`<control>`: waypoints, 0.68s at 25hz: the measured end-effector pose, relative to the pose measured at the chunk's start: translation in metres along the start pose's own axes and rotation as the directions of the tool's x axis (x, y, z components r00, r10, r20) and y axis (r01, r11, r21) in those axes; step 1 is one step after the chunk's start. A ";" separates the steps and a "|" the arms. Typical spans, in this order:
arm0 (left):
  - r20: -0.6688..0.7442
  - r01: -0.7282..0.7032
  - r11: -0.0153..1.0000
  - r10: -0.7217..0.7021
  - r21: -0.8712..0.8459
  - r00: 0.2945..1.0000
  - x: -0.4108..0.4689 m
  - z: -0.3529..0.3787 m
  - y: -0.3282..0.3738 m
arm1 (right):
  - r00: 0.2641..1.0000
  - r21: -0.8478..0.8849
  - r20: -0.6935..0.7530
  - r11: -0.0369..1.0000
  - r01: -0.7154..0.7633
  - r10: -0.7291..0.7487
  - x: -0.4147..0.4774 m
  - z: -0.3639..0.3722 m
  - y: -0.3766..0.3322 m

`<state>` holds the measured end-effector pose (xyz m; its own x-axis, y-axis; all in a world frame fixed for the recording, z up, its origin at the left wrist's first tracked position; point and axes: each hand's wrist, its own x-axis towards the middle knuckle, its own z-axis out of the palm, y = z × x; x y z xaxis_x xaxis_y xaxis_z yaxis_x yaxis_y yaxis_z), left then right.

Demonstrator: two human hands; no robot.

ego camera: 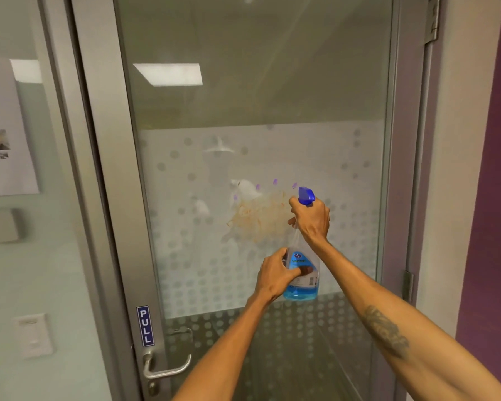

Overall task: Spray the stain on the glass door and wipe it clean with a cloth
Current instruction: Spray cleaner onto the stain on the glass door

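An orange-brown stain (pixel 258 217) smears the frosted, dotted band of the glass door (pixel 272 96). Just right of it I hold a clear spray bottle (pixel 302 280) with blue liquid and a blue trigger head. My right hand (pixel 311 219) grips the bottle's neck under the trigger head, close to the stain's right edge. My left hand (pixel 275 274) wraps around the bottle's lower body, thumb across the label. No cloth is in view.
The door has a grey metal frame (pixel 110 169) with a blue PULL sign (pixel 145 325) and a lever handle (pixel 165 369) at the lower left. A wall with a paper notice (pixel 3 134) and a switch plate (pixel 34 335) is left; a purple wall (pixel 492 198) stands right.
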<state>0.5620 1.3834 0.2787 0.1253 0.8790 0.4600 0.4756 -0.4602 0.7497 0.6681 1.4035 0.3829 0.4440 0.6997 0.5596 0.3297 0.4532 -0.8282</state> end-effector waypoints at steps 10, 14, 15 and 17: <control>-0.063 0.027 0.999 -0.025 0.028 0.998 0.014 0.002 0.001 | 0.994 0.077 0.052 0.993 0.089 -0.093 0.008 0.010 0.001; -0.094 0.035 0.999 -0.031 0.040 0.995 0.007 -0.012 -0.007 | 0.987 0.053 0.108 0.992 0.111 -0.116 0.002 0.024 -0.004; -0.099 0.041 0.998 -0.037 0.041 0.994 0.005 -0.015 -0.009 | 0.985 0.026 0.123 0.992 0.120 -0.123 -0.001 0.027 -0.007; -0.115 0.058 0.998 -0.054 0.033 0.992 0.000 -0.022 -0.012 | 0.983 -0.014 0.137 0.992 0.128 -0.125 -0.008 0.034 -0.013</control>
<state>0.5370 1.3866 0.2806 -0.0010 0.8824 0.4706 0.5101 -0.4043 0.7592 0.6320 1.4111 0.3879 0.2815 0.7065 0.6493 0.3954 0.5311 -0.7494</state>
